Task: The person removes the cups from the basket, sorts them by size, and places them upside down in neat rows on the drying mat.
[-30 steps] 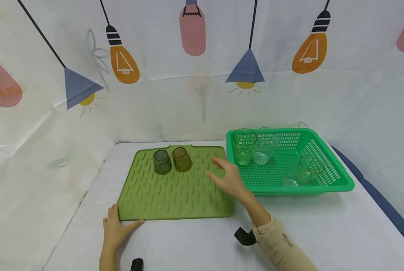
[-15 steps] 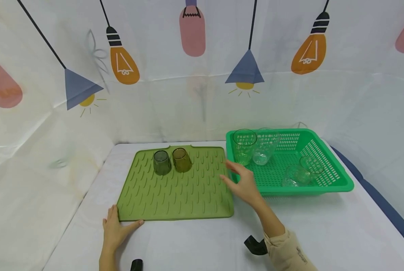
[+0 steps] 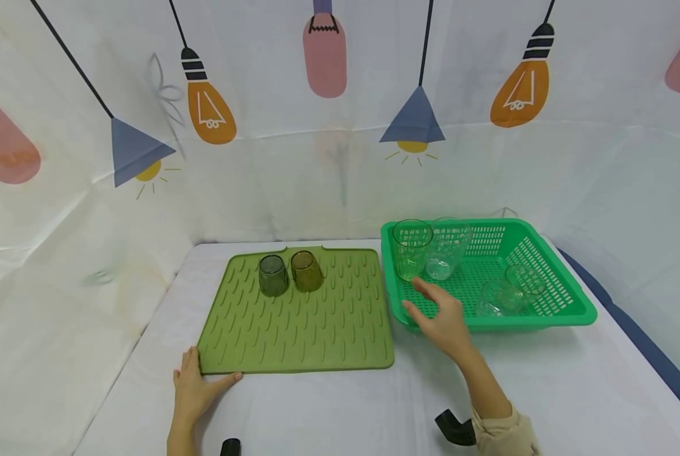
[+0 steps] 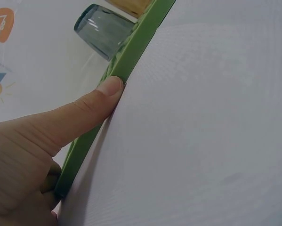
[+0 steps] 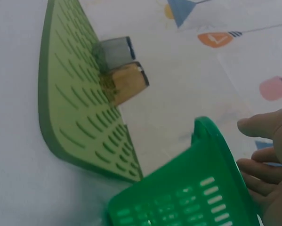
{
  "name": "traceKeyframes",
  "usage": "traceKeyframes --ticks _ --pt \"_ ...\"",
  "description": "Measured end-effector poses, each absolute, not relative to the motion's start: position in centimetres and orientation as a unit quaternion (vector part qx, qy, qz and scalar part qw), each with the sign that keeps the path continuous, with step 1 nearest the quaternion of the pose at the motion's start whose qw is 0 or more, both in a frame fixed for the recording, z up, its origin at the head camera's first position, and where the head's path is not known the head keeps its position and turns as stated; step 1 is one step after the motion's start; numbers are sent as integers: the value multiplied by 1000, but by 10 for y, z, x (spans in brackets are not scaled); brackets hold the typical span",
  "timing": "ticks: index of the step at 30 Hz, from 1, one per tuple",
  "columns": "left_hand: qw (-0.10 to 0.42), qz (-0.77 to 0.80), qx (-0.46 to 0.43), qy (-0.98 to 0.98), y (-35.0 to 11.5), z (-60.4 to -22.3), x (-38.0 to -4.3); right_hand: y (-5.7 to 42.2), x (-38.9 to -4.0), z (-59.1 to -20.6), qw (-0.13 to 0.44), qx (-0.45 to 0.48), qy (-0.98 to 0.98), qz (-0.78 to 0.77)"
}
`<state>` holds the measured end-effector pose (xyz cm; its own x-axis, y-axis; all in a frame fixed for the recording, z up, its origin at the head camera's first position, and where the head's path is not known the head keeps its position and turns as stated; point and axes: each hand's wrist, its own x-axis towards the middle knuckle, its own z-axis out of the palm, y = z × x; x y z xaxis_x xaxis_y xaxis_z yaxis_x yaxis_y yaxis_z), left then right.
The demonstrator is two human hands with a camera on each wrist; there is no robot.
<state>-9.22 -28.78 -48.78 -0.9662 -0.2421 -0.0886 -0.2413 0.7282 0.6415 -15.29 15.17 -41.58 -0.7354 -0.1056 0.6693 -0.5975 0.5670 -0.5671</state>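
Observation:
My left hand [image 3: 195,394] rests at the near left corner of the green drying mat [image 3: 296,339]. In the left wrist view its thumb [image 4: 96,101] lies straight against the mat's front edge. Two tumblers stand upside down at the back of the mat: a grey one [image 3: 274,277] and an amber one [image 3: 307,272]. My right hand [image 3: 445,324] hovers over the near left rim of the green basket [image 3: 536,322], its thumb and fingers apart and holding nothing. Nearest to it inside the basket stands a tall greenish glass [image 3: 411,250], beside a clear glass [image 3: 445,253].
Two more clear glasses, one in front [image 3: 496,297] and one behind [image 3: 525,282], sit at the basket's right end. White cloth [image 3: 328,411] covers the table. A patterned sheet [image 3: 294,177] hangs behind. A black wrist piece [image 3: 455,429] shows by the right sleeve.
My right hand has moved from above the mat's right side rightward to the basket, staying empty. The left hand, the tumblers and the basket's glasses have kept their places.

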Motion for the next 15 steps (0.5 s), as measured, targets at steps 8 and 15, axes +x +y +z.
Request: traceKeyframes --ticks 8,15 --pt "-14 -344 137 -929 -288 -486 -92 175 -149 -416 300 187 -847 397" --pt "6 -347 131 -929 -288 -489 -93 193 -141 -415 288 157 -859 393"
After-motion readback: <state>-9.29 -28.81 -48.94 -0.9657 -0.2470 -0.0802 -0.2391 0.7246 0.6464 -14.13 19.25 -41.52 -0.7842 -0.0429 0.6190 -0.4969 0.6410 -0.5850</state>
